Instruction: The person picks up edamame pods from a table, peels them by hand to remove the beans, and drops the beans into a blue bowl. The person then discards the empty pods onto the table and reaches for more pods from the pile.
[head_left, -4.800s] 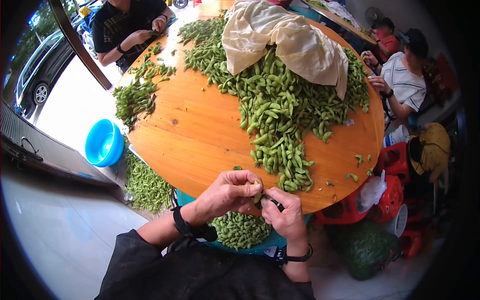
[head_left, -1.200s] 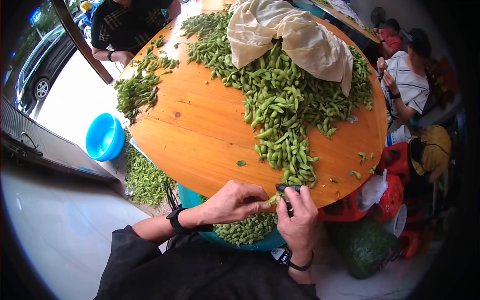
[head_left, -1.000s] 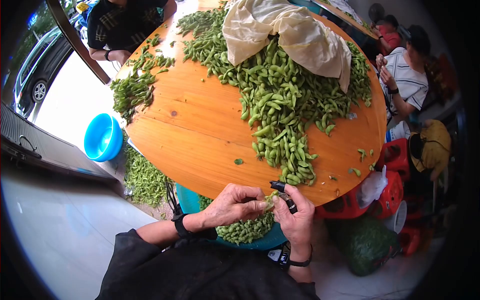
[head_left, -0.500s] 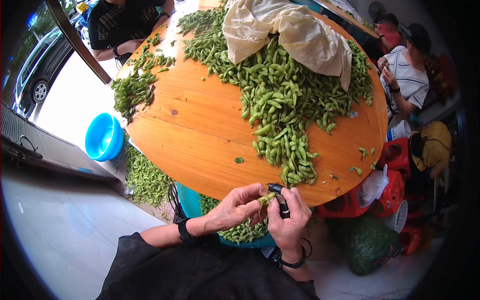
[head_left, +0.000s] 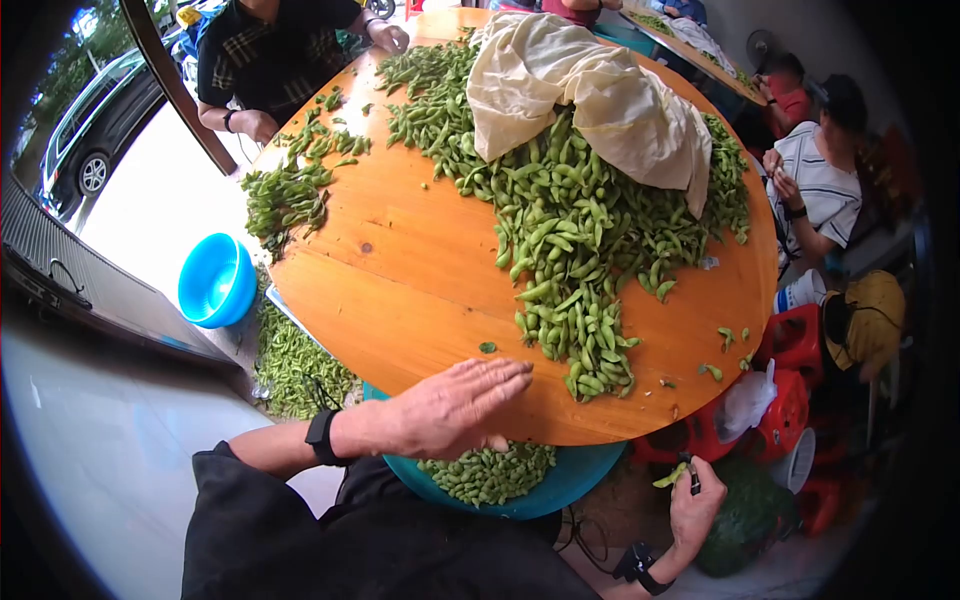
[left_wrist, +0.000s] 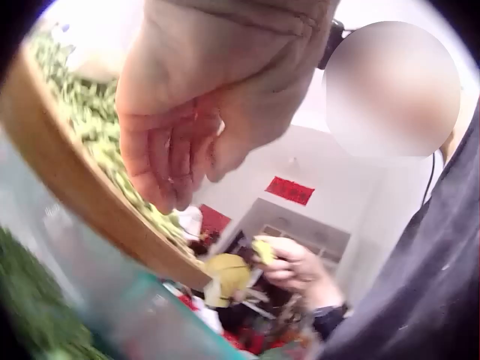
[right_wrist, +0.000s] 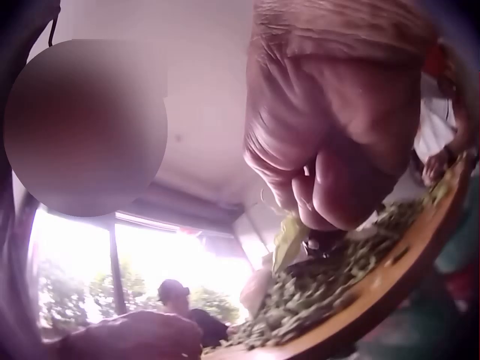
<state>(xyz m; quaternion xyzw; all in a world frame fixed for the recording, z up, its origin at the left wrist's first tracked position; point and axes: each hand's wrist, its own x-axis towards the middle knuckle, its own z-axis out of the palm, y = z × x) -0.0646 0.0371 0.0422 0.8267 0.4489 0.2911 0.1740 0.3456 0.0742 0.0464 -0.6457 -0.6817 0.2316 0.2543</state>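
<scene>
"Two hands, and where are they?"

"Right of the round blue plastic basin (head_left: pixel 217 281), my left hand (head_left: pixel 440 410) hangs by the near edge of the orange-brown wooden table (head_left: pixel 400 270), fingers loosely extended. Next, the round teal tub (head_left: pixel 592 472) holds plump green pods (head_left: pixel 490 474)."

"And the other?"

"Farther right, my right hand (head_left: pixel 697 508) pinches one slim yellow-green pod (head_left: pixel 669 477), a small black object (head_left: pixel 694 479) at its fingers."

Bare wood (head_left: pixel 400 270) left of the pile (head_left: pixel 560 230): passable. Pile blocks centre to right, cloth (head_left: pixel 590 95) above it, far side.
</scene>
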